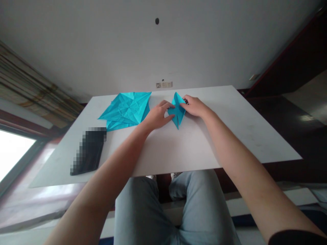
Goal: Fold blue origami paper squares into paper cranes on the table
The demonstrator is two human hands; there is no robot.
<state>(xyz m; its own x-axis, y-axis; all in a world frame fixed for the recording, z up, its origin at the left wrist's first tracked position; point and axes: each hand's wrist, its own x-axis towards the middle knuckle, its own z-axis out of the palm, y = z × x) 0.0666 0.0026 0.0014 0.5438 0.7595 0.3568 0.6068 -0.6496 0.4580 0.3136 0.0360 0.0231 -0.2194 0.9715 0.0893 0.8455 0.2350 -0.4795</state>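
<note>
A folded piece of blue origami paper stands between my hands over the white table, shaped like a narrow diamond with a slit in its lower half. From the left, my left hand has its fingertips and thumb on the paper's left edge. On the other side my right hand pinches the right edge, thumb in front and fingers partly hidden behind. Left of my left hand lie creased, unfolded blue sheets, overlapping one another.
A dark flat object, partly pixelated, lies on the left of the white table. Beyond the table's far edge rises a wall with sockets. A curtain hangs at the left. My knees are under the near edge.
</note>
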